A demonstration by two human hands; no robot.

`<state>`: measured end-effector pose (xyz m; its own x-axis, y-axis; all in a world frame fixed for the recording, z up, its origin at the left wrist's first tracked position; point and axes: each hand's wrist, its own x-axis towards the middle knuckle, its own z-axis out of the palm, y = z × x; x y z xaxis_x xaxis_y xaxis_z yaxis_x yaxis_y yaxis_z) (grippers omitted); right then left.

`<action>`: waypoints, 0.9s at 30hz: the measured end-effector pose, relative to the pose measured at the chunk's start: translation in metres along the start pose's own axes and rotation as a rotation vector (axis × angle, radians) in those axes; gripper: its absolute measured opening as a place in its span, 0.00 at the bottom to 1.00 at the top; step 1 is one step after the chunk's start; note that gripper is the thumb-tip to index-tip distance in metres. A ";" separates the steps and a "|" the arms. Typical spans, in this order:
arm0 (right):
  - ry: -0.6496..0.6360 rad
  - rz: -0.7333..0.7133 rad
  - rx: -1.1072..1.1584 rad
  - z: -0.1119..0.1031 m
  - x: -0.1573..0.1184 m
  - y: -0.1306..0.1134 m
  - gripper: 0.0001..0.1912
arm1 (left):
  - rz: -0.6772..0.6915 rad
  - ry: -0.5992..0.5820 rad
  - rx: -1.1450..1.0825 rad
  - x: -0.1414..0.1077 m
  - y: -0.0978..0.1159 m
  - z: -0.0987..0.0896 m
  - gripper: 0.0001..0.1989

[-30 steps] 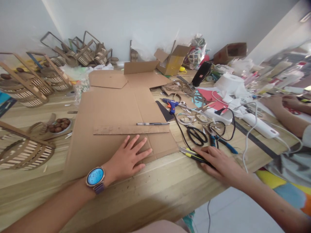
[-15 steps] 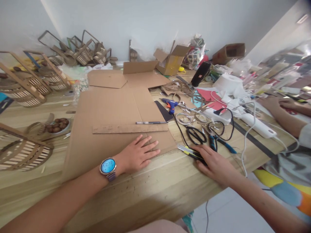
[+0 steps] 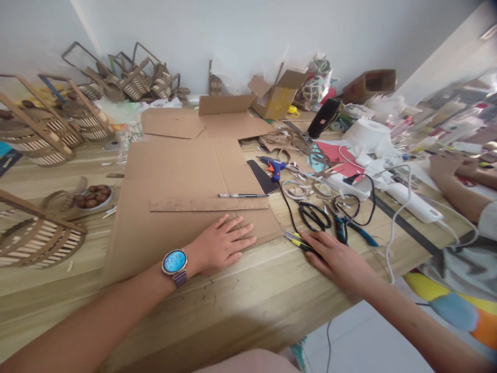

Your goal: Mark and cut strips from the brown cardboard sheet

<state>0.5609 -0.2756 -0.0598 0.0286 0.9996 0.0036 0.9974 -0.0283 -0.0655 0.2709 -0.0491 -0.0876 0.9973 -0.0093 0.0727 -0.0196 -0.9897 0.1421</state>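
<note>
My left hand (image 3: 225, 243) lies flat with fingers spread on a large sheet of cardboard (image 3: 174, 166), near its front edge. Just beyond the fingertips, a narrow cardboard strip (image 3: 194, 205) lies across the sheet, and a pen (image 3: 244, 196) rests along the strip's far edge. To the right, my right hand (image 3: 330, 259) is closed over the handle of a yellow and black utility knife (image 3: 297, 240) on the table. The knife's blade end points left toward the cardboard; the rear of its handle is hidden under the hand. Black-handled scissors (image 3: 314, 215) lie just beyond that hand.
A blue glue gun (image 3: 274, 167), pliers (image 3: 349, 232), tape rings and a power strip (image 3: 413, 202) with cables crowd the right side. Woven baskets (image 3: 42, 228) and a bowl of nuts (image 3: 93, 198) stand left. Another person's arm (image 3: 446, 181) rests at the far right.
My right hand has slid a little left and forward along the utility knife, covering more of its handle. My left hand stays flat on the cardboard.
</note>
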 end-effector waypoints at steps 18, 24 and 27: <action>-0.084 -0.061 0.108 -0.012 0.004 0.021 0.26 | -0.003 0.048 -0.004 0.000 0.001 0.002 0.24; -0.041 -0.149 0.056 -0.008 0.012 0.033 0.25 | 0.003 0.045 -0.051 0.007 0.001 -0.008 0.27; 0.002 -0.192 0.039 -0.006 0.017 0.039 0.25 | -0.015 0.083 -0.107 0.018 0.003 -0.014 0.23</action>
<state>0.6007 -0.2597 -0.0563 -0.1620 0.9865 0.0218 0.9812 0.1634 -0.1024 0.2880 -0.0504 -0.0715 0.9884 0.0214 0.1503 -0.0168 -0.9685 0.2483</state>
